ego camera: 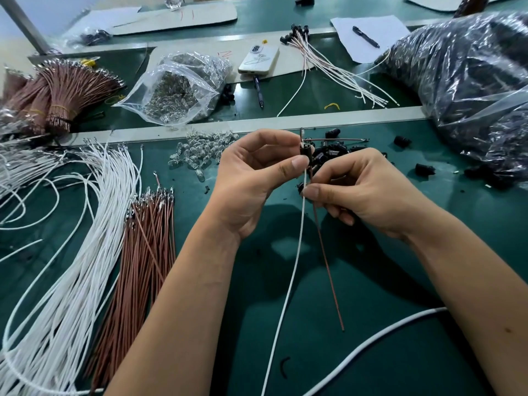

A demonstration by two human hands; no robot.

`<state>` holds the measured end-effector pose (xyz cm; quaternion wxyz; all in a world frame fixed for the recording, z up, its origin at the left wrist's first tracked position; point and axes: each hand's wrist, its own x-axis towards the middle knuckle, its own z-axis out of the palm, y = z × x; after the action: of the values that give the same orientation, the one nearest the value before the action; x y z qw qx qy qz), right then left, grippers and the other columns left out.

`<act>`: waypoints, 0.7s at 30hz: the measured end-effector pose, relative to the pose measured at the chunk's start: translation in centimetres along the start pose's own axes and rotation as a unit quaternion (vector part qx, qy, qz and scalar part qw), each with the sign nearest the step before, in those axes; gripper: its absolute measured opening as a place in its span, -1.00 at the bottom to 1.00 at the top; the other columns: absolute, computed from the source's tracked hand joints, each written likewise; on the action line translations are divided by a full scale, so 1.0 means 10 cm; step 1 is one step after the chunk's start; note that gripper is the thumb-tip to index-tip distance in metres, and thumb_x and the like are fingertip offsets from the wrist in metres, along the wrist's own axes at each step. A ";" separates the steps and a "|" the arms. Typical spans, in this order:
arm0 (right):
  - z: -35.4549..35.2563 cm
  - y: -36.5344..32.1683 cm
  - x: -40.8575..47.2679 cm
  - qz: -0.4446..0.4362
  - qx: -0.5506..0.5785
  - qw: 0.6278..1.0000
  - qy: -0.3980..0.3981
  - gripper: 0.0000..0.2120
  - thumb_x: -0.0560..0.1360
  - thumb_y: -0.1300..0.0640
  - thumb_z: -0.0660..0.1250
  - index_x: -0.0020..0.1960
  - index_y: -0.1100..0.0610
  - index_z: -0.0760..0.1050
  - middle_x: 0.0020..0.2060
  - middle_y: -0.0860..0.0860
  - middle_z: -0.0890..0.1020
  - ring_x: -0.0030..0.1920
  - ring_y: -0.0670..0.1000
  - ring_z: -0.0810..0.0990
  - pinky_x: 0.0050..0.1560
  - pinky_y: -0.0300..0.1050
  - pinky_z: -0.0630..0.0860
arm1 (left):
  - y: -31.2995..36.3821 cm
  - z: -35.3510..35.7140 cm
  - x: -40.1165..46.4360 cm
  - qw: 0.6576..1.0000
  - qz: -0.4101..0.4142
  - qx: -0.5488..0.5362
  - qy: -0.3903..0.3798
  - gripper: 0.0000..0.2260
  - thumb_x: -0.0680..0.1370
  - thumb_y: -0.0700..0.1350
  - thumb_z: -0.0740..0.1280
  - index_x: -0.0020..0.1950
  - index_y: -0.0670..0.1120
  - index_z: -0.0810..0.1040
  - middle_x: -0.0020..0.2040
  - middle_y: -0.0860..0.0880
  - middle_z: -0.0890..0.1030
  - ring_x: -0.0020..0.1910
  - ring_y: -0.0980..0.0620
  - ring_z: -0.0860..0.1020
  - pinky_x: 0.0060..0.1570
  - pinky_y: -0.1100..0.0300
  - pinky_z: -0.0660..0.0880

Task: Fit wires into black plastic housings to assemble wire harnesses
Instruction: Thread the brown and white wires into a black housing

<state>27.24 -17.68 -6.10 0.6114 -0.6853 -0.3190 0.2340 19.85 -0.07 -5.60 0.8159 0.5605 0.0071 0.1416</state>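
The green desk [371, 281] is spread wide with stock: a big plastic sack of black parts [468, 90] at the far right, a fan of loose white wires [71, 252] at the left with a bundle of brown wires [143, 247] beside it, and a scatter of small clear bulbs [200, 152] further back. Just behind the hands sits a pile of black housings [331, 152], ready for picking.

Now to the action, centre stage. The left hand [251, 178] pinches one black housing [304, 151] between thumb and fingertips, holding it upright above the desk. The right hand [360, 192] grips two wires just below it, a white wire [291, 275] and a brown wire [328, 270], both trailing down towards the person. A metal tip pokes up above the housing, so by the look of it the wires are being fed up through the body; whether either terminal has seated cannot be told from here.

The step in hand seems to be insertion. Next, it likely calls for a firm push or pull along the housing's axis, left hand holding steady, until both terminals lock, then setting the finished piece aside.
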 end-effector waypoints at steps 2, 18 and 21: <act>0.00 0.00 0.01 -0.007 -0.010 1.000 0.014 -0.76 0.40 0.11 0.56 -0.19 0.30 0.66 -0.48 0.07 0.57 -0.54 -0.03 0.44 -0.58 -0.24 0.37 | 0.01 -0.01 0.00 1.000 0.007 -0.002 -0.018 -0.76 0.36 -0.38 0.48 -0.09 -0.08 0.66 -0.15 -0.05 0.69 -0.14 0.04 0.64 -0.05 0.22 0.58; 0.02 -0.01 0.01 -0.130 -0.052 0.987 0.080 -0.94 0.48 0.17 0.56 -0.13 0.12 0.70 -0.36 0.13 0.63 -0.50 0.11 0.51 -0.56 -0.16 0.45 | 0.00 0.01 0.00 0.995 0.070 0.032 -0.069 -0.67 0.30 -0.47 0.50 -0.08 -0.14 0.58 -0.13 -0.08 0.65 -0.14 -0.02 0.58 -0.02 0.14 0.53; 0.02 -0.03 0.01 -0.159 -0.064 0.983 0.072 -0.95 0.48 0.21 0.55 -0.12 0.16 0.69 -0.27 0.19 0.62 -0.45 0.14 0.56 -0.56 -0.07 0.48 | -0.01 0.02 0.00 0.994 0.078 0.026 -0.074 -0.67 0.30 -0.51 0.47 -0.09 -0.16 0.56 -0.14 -0.11 0.63 -0.16 -0.02 0.58 -0.05 0.16 0.54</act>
<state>27.11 -17.49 -5.83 0.6170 -0.6786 -0.3936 0.0634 19.86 -0.27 -5.61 0.7859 0.5893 -0.0935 0.1625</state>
